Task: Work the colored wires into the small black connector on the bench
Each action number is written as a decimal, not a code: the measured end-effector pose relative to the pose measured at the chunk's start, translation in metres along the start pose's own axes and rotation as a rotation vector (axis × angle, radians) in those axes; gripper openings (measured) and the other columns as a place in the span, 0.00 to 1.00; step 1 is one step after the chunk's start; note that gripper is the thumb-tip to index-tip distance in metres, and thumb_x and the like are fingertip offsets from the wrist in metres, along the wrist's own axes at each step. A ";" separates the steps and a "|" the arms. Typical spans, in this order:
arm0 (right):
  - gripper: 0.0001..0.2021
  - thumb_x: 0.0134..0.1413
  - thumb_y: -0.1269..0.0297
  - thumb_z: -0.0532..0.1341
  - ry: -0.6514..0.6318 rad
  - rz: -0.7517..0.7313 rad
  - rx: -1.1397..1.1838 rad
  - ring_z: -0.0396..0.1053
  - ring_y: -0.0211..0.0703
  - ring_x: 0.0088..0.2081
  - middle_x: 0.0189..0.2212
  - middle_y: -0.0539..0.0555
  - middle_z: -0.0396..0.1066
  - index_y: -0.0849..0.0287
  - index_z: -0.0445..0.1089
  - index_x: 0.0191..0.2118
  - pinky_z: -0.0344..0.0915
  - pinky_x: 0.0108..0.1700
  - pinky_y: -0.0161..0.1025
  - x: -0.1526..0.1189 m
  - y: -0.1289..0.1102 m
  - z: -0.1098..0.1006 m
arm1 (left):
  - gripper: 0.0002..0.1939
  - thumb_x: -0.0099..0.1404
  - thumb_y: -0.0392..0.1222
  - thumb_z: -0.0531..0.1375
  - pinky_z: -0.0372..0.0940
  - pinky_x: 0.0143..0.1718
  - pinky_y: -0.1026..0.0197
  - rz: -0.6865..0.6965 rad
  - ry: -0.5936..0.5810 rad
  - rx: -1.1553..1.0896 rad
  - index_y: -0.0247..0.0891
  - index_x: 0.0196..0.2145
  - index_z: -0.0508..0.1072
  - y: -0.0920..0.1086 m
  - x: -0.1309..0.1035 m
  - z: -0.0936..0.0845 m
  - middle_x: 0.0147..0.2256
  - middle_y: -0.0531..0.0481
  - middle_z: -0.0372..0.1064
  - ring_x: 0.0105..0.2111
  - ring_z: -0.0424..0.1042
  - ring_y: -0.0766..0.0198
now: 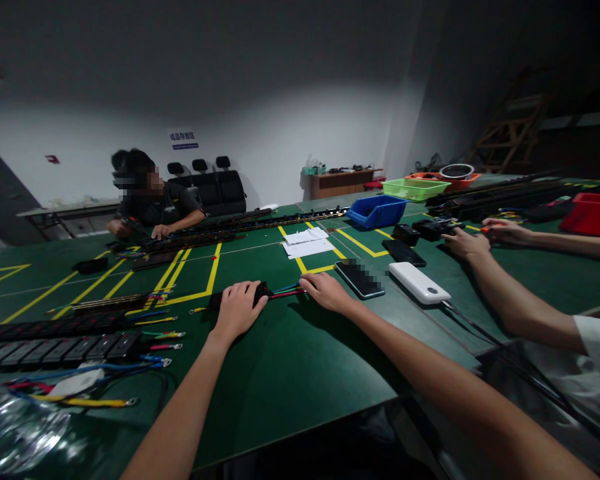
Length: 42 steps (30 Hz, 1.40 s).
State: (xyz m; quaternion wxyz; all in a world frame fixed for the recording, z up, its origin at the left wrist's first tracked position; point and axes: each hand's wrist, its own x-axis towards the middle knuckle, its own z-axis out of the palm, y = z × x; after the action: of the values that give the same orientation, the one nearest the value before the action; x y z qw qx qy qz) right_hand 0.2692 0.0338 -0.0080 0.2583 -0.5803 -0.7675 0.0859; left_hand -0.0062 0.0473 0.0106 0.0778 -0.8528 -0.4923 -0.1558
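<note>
My left hand (239, 308) lies over a small black block (214, 300), its fingers curled round the top and the thumb along the near side. Coloured wires (286, 291), blue, red and green among them, run from the block's right end. My right hand (325, 292) pinches the far ends of these wires, and its fingers cover the tips. A yellow lead with a ring terminal (196, 311) sticks out on the block's left. Just right of my right hand lies a phone (360, 279).
On the left lie rows of black socket strips (65, 350) with ring-ended leads and a clear plastic bag (20, 427). A white power bank (419, 283) with cables is on the right. A co-worker's hands (467, 243) work beside it. Another person (165, 207) sits opposite. A blue bin (377, 211) stands farther back.
</note>
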 end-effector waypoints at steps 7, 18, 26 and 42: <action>0.21 0.71 0.52 0.51 0.187 -0.111 0.157 0.72 0.49 0.49 0.48 0.60 0.77 0.60 0.74 0.52 0.63 0.53 0.43 0.002 0.007 0.005 | 0.27 0.75 0.57 0.47 0.58 0.59 0.43 0.015 0.031 0.030 0.38 0.61 0.68 0.000 -0.001 0.001 0.57 0.40 0.70 0.57 0.66 0.48; 0.23 0.72 0.52 0.48 0.170 -0.103 0.103 0.70 0.49 0.53 0.51 0.61 0.75 0.60 0.72 0.56 0.62 0.55 0.43 0.002 0.010 0.007 | 0.28 0.75 0.57 0.47 0.59 0.59 0.43 0.009 0.015 0.019 0.38 0.61 0.68 0.001 -0.001 -0.001 0.57 0.39 0.70 0.57 0.66 0.48; 0.22 0.72 0.52 0.48 0.031 -0.057 -0.029 0.72 0.49 0.51 0.50 0.58 0.76 0.57 0.73 0.54 0.62 0.53 0.41 0.001 0.007 0.006 | 0.28 0.75 0.58 0.47 0.58 0.60 0.43 0.004 0.009 0.021 0.39 0.62 0.68 0.000 0.000 0.001 0.57 0.40 0.70 0.58 0.66 0.48; 0.23 0.72 0.52 0.48 0.024 -0.042 -0.101 0.70 0.49 0.53 0.53 0.59 0.75 0.58 0.71 0.58 0.61 0.52 0.40 0.001 0.005 0.002 | 0.28 0.74 0.58 0.47 0.59 0.59 0.42 0.008 0.013 0.015 0.38 0.61 0.68 0.001 0.000 0.000 0.57 0.39 0.70 0.57 0.66 0.48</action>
State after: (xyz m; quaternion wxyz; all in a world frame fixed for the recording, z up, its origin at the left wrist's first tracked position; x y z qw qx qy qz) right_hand 0.2724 0.0373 -0.0119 0.2397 -0.5774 -0.7797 0.0348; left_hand -0.0056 0.0467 0.0102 0.0881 -0.8533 -0.4893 -0.1574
